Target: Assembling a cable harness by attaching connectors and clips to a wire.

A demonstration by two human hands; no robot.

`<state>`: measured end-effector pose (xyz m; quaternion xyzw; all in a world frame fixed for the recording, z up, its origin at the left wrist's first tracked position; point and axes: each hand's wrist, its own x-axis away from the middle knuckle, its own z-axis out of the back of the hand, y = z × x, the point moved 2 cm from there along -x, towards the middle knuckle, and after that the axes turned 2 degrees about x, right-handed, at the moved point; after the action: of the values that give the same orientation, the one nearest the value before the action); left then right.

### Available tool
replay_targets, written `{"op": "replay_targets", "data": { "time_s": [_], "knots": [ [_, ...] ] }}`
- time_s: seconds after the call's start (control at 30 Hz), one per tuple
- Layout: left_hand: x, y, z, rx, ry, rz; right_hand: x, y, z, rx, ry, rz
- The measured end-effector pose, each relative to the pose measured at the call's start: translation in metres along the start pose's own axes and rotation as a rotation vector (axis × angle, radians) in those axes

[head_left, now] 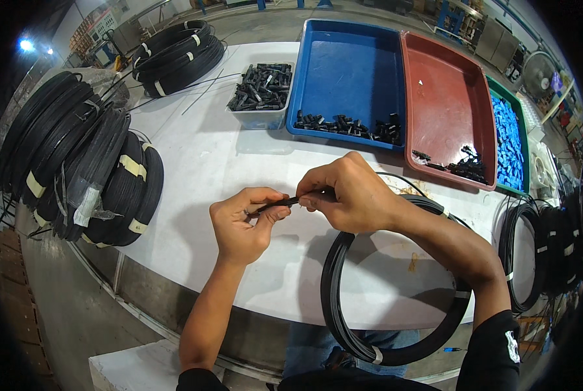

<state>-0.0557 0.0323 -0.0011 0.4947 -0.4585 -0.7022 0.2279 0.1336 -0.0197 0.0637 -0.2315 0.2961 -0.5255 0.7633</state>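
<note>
Between both hands, above the white table [187, 176], is a slim black part [289, 201]. My left hand [242, 225] is closed, pinching one end between thumb and fingers. The other end sits in the closed fingertips of my right hand [350, 195]. Part of it is hidden by the fingers, so its exact kind is unclear. Below my right forearm lies a coil of black cable [334, 280], taped in places and jutting past the table's near edge. A loose black cable arcs behind my right wrist.
Taped black cable coils [63, 143] crowd the left, with another coil [174, 58] at the far left. Across the back stand a clear tub [259, 120] of black parts, a blue tray [350, 65], a red tray [445, 85] and a green tray [514, 104] holding blue pieces. More coils [526, 254] sit right.
</note>
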Motion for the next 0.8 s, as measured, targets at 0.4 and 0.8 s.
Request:
{"op": "replay_targets", "data": {
  "time_s": [0.4, 0.8],
  "knots": [
    [-0.0033, 0.0047, 0.0056, -0.1, -0.059, -0.202, 0.0037, 0.0006, -0.0043, 0.149, 0.059, 0.107],
    [-0.005, 0.0086, 0.0031, -0.256, -0.077, -0.28, 0.0076, -0.0028, -0.0055, 0.129, 0.042, 0.148]
  ]
}}
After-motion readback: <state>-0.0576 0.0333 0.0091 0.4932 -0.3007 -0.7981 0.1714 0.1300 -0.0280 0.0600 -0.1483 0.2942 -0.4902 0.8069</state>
